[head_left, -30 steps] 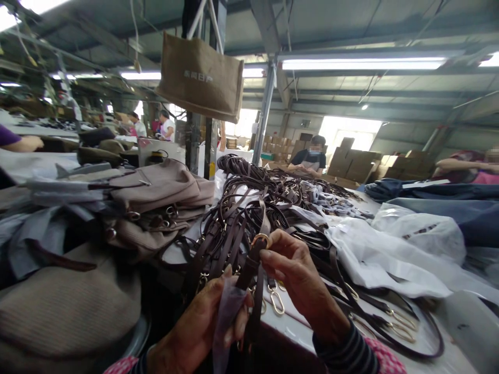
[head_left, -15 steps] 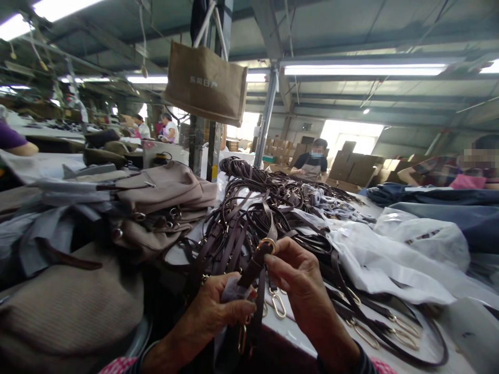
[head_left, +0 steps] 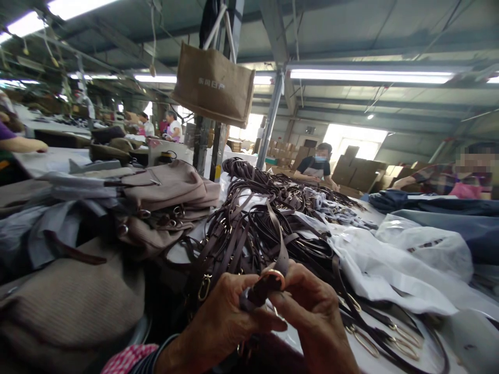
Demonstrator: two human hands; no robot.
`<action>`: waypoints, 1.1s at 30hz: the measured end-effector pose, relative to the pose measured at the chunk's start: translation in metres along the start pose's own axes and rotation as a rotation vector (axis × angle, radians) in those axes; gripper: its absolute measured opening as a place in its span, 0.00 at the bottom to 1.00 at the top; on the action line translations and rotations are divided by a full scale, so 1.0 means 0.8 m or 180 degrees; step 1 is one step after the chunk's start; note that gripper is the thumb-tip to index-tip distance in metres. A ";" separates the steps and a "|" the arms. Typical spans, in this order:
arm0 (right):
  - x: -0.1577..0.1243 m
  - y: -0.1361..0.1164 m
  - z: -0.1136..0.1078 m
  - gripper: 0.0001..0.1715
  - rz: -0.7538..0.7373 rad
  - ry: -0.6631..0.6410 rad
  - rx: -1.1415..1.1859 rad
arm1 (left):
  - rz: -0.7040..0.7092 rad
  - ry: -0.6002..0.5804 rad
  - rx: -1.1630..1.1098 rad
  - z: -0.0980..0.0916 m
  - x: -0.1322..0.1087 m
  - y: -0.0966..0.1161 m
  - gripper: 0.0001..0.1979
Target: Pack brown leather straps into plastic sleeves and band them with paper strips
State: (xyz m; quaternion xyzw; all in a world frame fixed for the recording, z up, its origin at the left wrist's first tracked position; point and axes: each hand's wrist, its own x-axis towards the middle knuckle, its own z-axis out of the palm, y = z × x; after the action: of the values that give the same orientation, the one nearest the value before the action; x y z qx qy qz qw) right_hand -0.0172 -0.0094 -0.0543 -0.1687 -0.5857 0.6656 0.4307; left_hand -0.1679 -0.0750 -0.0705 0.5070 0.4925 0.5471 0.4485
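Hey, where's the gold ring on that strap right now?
In the head view, the gold ring sits low at centre on a dark leather strap, between the left hand and right hand, just below the heap of straps.

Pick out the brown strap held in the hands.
The strap pinched between left hand and right hand, a gold ring on it; the others lie loose in the heap.

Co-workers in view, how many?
5: a purple sleeve far left, a person and another far back, a masked person ahead, a person far right; more may be hidden.
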 end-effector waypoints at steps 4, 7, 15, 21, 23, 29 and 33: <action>0.004 0.020 -0.006 0.21 0.0713 -0.0158 0.0561 | 0.0044 -0.0019 0.0181 0.003 -0.011 0.000 0.12; 0.022 0.035 -0.012 0.30 0.1162 0.0013 0.1099 | -0.0118 0.0031 0.0390 0.002 -0.016 -0.010 0.10; 0.055 -0.004 -0.018 0.15 0.0510 -0.0492 0.0637 | -0.0769 -0.0345 -0.0750 -0.011 0.002 -0.030 0.17; 0.061 -0.012 -0.030 0.12 0.0273 -0.0606 -0.0002 | -0.0690 -0.0504 -0.0569 -0.006 0.003 -0.026 0.16; 0.064 -0.012 -0.031 0.12 0.0181 -0.0497 -0.0132 | -0.0584 -0.0355 -0.0437 -0.005 0.004 -0.028 0.17; 0.064 -0.006 -0.017 0.13 0.0075 -0.0176 -0.0213 | -0.0235 0.0147 0.0029 -0.005 0.012 -0.022 0.16; 0.063 -0.006 -0.007 0.14 0.0026 -0.0175 -0.0251 | -0.0244 0.0200 0.0178 -0.003 0.022 -0.006 0.18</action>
State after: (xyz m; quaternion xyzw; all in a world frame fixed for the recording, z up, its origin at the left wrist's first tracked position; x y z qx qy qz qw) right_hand -0.0398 0.0324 -0.0370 -0.1695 -0.6224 0.6481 0.4048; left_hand -0.1720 -0.0571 -0.0735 0.4827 0.5405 0.5312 0.4391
